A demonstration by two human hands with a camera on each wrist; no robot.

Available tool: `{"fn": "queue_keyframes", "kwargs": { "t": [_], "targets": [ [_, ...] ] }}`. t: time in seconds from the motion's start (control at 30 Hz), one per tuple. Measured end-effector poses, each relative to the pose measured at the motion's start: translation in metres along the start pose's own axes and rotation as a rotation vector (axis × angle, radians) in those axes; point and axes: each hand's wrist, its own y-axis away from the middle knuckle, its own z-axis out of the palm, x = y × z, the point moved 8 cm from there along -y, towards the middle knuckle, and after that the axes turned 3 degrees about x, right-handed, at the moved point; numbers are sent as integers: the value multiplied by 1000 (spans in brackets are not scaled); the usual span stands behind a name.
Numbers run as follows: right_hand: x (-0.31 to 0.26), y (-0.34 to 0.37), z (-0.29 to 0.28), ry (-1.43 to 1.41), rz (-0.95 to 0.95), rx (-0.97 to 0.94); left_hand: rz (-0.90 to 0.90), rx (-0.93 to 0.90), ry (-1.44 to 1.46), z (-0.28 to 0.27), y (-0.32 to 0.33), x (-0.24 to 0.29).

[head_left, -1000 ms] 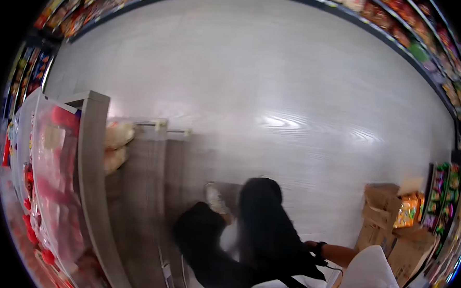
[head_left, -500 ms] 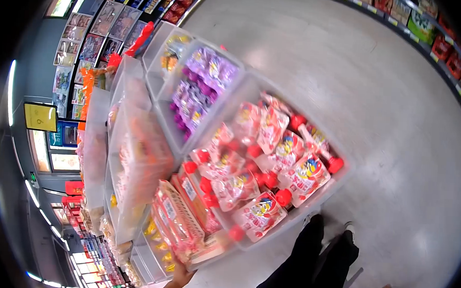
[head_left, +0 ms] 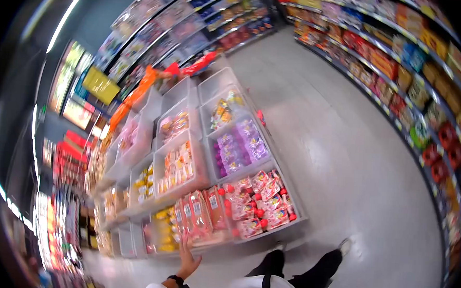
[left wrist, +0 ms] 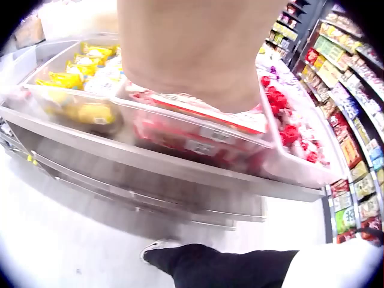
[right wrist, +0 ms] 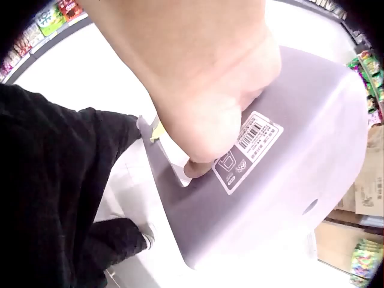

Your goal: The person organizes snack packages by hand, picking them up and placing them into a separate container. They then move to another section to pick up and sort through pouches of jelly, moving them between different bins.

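My left hand [head_left: 187, 261] is at the front edge of the candy display, thumb spread away from the fingers. Its fingertips overlap the bin of flat pink packs [head_left: 198, 215] in the head view. Over the same pink packs [left wrist: 204, 111], the left wrist view shows the wrist and heel of the hand, with the fingers hidden. In the right wrist view my right hand [right wrist: 210, 120] grips a grey moulded plastic article [right wrist: 264, 198] with a barcode label [right wrist: 249, 150]. The thumb hooks at its cut-out slot; the other fingers are mostly hidden. The head view does not show this hand.
Right of the pink packs is a clear bin of red-capped pouches [head_left: 258, 203], with purple pouches [head_left: 241, 147] behind. Yellow-wrapped snacks [head_left: 166, 229] lie to the left. Stocked shelves [head_left: 390, 74] line the far right side, across an aisle floor [head_left: 339, 165].
The head view has swung up from floor and lower shelf to the whole display. My left hand, absent at first, appeared at the pink packs' bin and now shows spread at its front edge.
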Motion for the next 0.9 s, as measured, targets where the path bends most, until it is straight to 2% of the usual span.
{"fn": "queue_keyframes", "kwargs": {
  "t": [0.03,0.1,0.2,0.27,0.3,0.37,0.4,0.5,0.57,0.63,0.67,0.73,0.77,0.8,0.83,0.9],
  "targets": [
    [-9,-1,-31,12,-13,2,44,30,-1,-1,3,33],
    [-25,-2,-90,23,-23,6,-60,17,72,17,8,90],
    [-56,-3,-175,1,-38,35,-33,11,173,40,-15,191],
    [-81,-11,-229,-8,-48,65,62,-139,150,59,-42,249],
    [-94,-16,-256,-14,-50,89,47,-122,160,54,-61,272],
    [-116,-23,-307,-25,-51,137,189,-155,299,43,-88,330],
    [-128,-26,-330,-36,-51,162,200,-33,364,42,-102,343],
    [-168,-37,-392,-51,-62,237,131,-2,499,42,-137,381],
    [-194,-40,-426,-60,-75,288,171,17,536,43,-166,411],
    [-227,-40,-455,-69,-105,344,129,-97,579,71,-189,426],
    [-247,-40,-466,-74,-129,372,193,-157,620,96,-204,432],
    [-299,-41,-480,-77,-190,407,187,-168,723,116,-237,451],
    [-331,-40,-485,-75,-236,421,160,-198,791,123,-253,458],
    [-360,-37,-492,-64,-286,438,170,-290,733,135,-267,467],
    [-401,-30,-490,-60,-370,434,95,-312,824,152,-279,467],
    [-504,-3,-466,-109,-800,365,80,-278,1010,158,-302,472]
  ]
}}
